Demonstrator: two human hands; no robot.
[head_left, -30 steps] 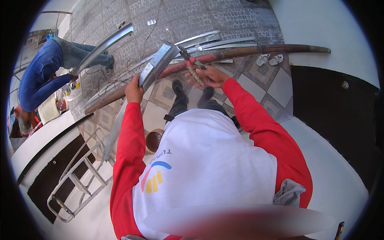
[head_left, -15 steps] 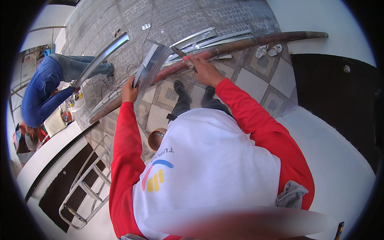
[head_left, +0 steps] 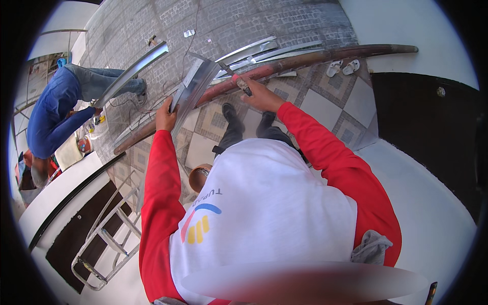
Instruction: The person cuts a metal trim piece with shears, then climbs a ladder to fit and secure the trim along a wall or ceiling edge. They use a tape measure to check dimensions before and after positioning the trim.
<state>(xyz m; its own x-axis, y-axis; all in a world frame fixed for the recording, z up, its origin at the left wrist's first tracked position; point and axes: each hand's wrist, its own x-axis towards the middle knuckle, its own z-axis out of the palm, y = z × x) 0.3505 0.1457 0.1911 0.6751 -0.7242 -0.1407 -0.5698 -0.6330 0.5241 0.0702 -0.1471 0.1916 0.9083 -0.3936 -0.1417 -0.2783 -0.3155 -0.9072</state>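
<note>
Fingers of the left hand (head_left: 165, 117) clamp one long silver metal channel (head_left: 197, 80), slanting up-right; the right hand (head_left: 261, 95) clasps one red-handled cutter (head_left: 236, 80), pointing up-left.

A ladder (head_left: 113, 241) and metal channel (head_left: 198, 82) suggest a worksite.

Bright, diffuse daylight in a wide fisheye view, its corners black
Shadows are soft and faint, the light's direction hard to tell; a curved silver metal channel (head_left: 136, 68) at left catches a bluish-white glare, while the folded silver sheet-metal profile (head_left: 196, 81) in the bare left hand (head_left: 165, 117) shines more dully. The flat dark-brown door (head_left: 427, 127) at right sinks toward black beside a smooth white wall (head_left: 424, 198). Distortion bows the long reddish-brown round pole (head_left: 330, 55); a smooth pale-to-reddish oval blur (head_left: 305, 282) lies near the lower edge, the middle fairly sharp
</note>
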